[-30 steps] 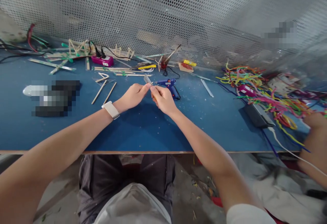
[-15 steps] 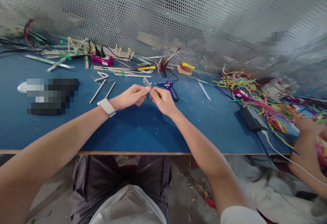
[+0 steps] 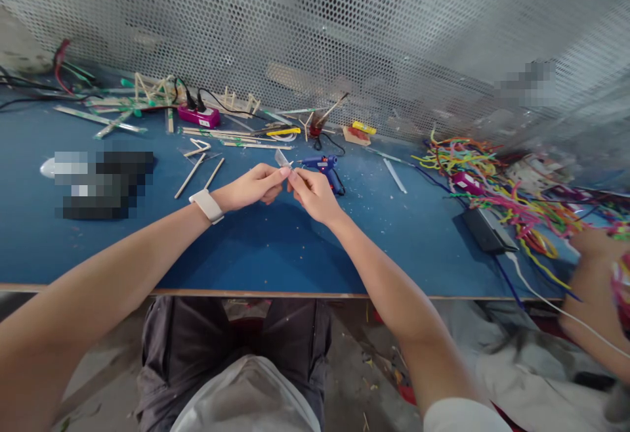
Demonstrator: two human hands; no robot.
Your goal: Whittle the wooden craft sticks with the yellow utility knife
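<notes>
A small clear plastic strip (image 3: 281, 157) sticks up between my hands, above the blue table (image 3: 236, 248). My left hand (image 3: 260, 184) pinches its lower end between thumb and fingers, with a white band on the wrist. My right hand (image 3: 309, 190) is closed on the same piece, its fingertips touching those of my left. The piece's lower part is hidden by my fingers. Just behind my right hand lies a blue glue gun (image 3: 322, 164), its nozzle pointing left.
Wooden sticks (image 3: 189, 176), a purple power strip (image 3: 198, 115) and a yellow cutter (image 3: 283, 131) lie behind. At right are colourful pipe cleaners (image 3: 453, 153), a black box (image 3: 487, 230) and another person's arm (image 3: 593, 281). Mesh (image 3: 295, 31) rises behind.
The view has shifted very slightly, so things at the left appear a little farther right. Both hands keep the same hold on the strip.
</notes>
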